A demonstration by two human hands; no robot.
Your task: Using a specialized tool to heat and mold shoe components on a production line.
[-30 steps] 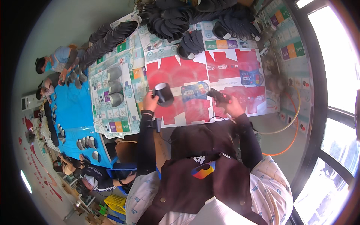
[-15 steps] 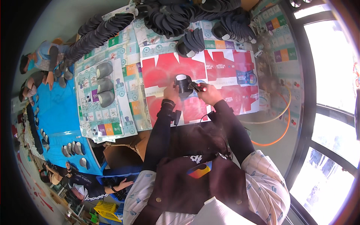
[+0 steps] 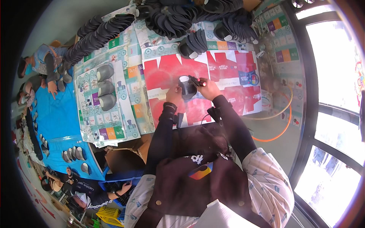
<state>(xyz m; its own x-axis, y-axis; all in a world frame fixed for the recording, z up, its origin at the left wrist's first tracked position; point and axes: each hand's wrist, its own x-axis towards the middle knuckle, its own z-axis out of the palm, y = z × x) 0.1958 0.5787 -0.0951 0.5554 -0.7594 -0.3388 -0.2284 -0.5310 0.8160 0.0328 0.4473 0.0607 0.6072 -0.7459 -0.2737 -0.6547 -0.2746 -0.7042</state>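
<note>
My left hand [image 3: 173, 95] is closed on the left edge of a dark, curved shell-shaped piece [image 3: 188, 90] with a pale patch at its far end. My right hand [image 3: 208, 91] is wrapped around a black handheld tool [image 3: 197, 81] with red ends. The tool's front reaches over the upper right edge of the piece, and I cannot tell whether they touch. Both hands are above a red and white printed sheet [image 3: 159, 108]. To the left, several grey shell-shaped pieces [image 3: 107, 88] lie in a column on another printed sheet [image 3: 122, 131].
Stacks of dark shells [image 3: 169, 21] line the table's far side, with a smaller stack [image 3: 192, 43] beyond my hands. An orange hose [image 3: 286, 128] loops at right beside a window frame [image 3: 304, 95]. Co-workers sit left, around a blue-covered table [image 3: 61, 117]. A yellow crate [image 3: 110, 216] stands lower left.
My right hand and the tool have shifted slightly left and away from me. The held piece has turned a little. At lower left, a co-worker's hand has drawn back slightly.
</note>
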